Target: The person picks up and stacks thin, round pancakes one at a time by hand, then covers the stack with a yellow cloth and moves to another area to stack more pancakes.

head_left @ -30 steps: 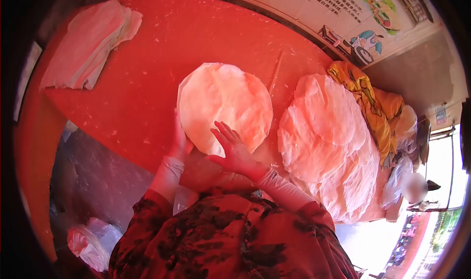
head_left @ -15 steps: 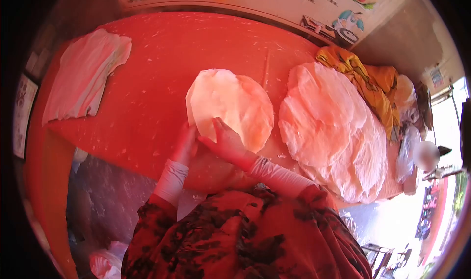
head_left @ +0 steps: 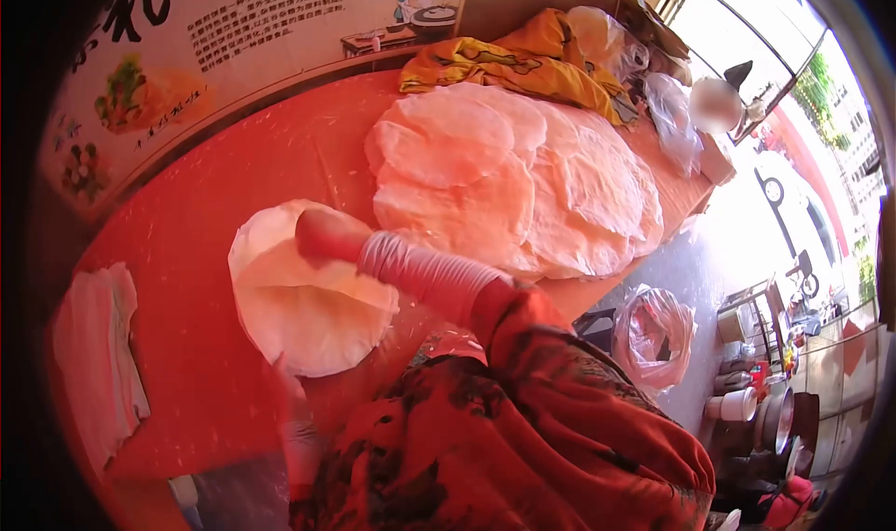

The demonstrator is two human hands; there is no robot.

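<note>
- Fingers of the right hand [head_left: 322,234] rest on the round flatbread [head_left: 303,293]; grip unclear.
- Left hand [head_left: 289,382] blurred at its near edge, grip unclear.
- Flatbread lies on the red bench [head_left: 187,242].

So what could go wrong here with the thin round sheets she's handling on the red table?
The top sheet lies near the red table edge; it might slide off. The right hand presses on the thin sheets, which could tear. The big stack overhangs its edge and might slip.

Pale peach round sheets [head_left: 308,298], red table [head_left: 187,242], yellow-orange patterned cloth [head_left: 509,60], white ribbed sleeve [head_left: 429,274]
</note>
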